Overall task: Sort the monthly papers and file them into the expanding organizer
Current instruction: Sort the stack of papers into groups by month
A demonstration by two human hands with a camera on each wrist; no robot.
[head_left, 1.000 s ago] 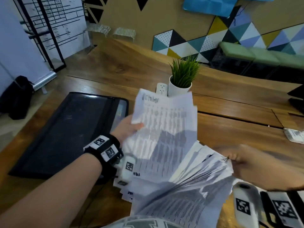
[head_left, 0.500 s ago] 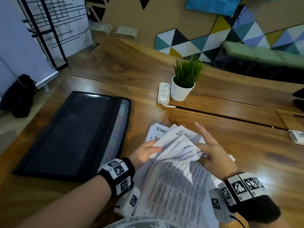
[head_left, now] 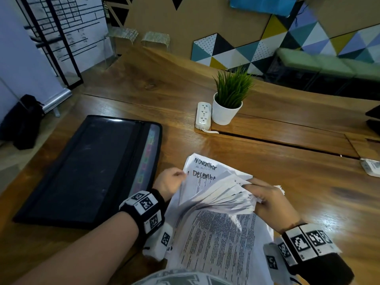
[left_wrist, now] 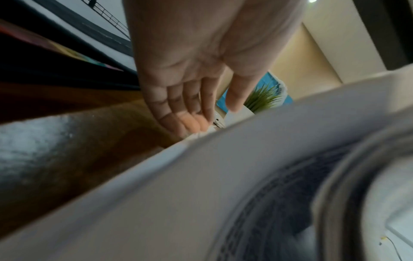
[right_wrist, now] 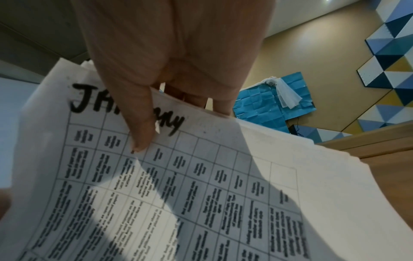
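Observation:
A stack of printed monthly papers lies on the wooden table in front of me. My right hand grips the far ends of several sheets and bends them up and back. Its thumb presses on a sheet headed January, with the fingers behind. Sheets headed November and December show underneath. My left hand is at the stack's left edge; its straight fingers touch the paper edge. The black expanding organizer lies flat to the left, coloured tabs along its right side.
A potted green plant and a white power strip stand beyond the papers. A small white item lies at the table's right edge, with a dark object behind it. A black bag sits on the floor, left.
A second ago both hands held the papers fanned in the air. The stack has come down onto the table, and my right hand now curls several sheet ends back, exposing November and December.

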